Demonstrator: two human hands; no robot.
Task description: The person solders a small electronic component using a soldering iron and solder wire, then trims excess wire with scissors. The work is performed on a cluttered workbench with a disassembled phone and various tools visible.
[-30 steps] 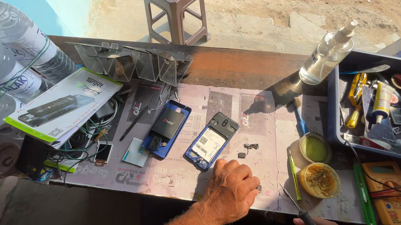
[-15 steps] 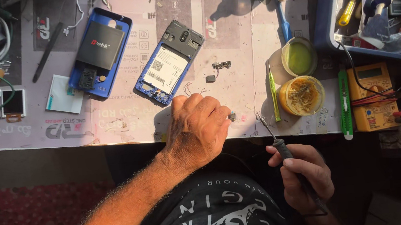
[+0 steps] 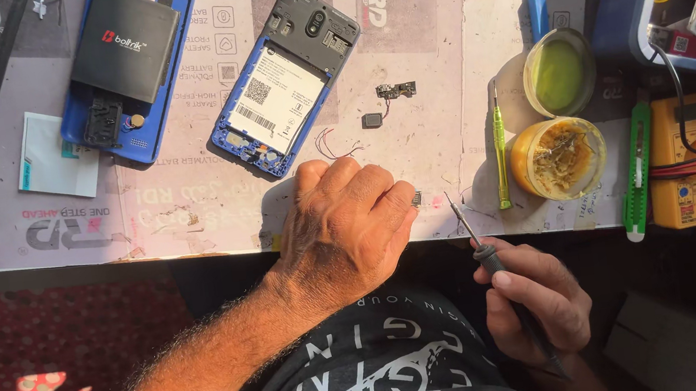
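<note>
My left hand (image 3: 343,231) rests on the front edge of the printed work mat (image 3: 453,44), fingers curled, with a small dark part (image 3: 417,199) pinched at its fingertips. My right hand (image 3: 539,300) is below the table edge and grips a thin soldering-type tool (image 3: 480,246). The tool's metal tip points up at the small part, just right of my left fingers. Above my left hand lies an open blue phone (image 3: 287,80) with its back cover off. A tiny circuit board (image 3: 395,90), a small black piece (image 3: 372,119) and thin red wires (image 3: 338,146) lie between the phone and my hand.
A second blue phone with a black battery (image 3: 127,59) lies at the left. Right of my hands are a green screwdriver (image 3: 499,148), a yellow tin of paste (image 3: 555,159), its green lid (image 3: 559,73), a yellow multimeter (image 3: 693,156) and a blue parts tray (image 3: 616,16).
The view has tilted down from the far bench to the near edge. My right hand has risen with the tool, its tip now close to my left fingers. My left hand stays put.
</note>
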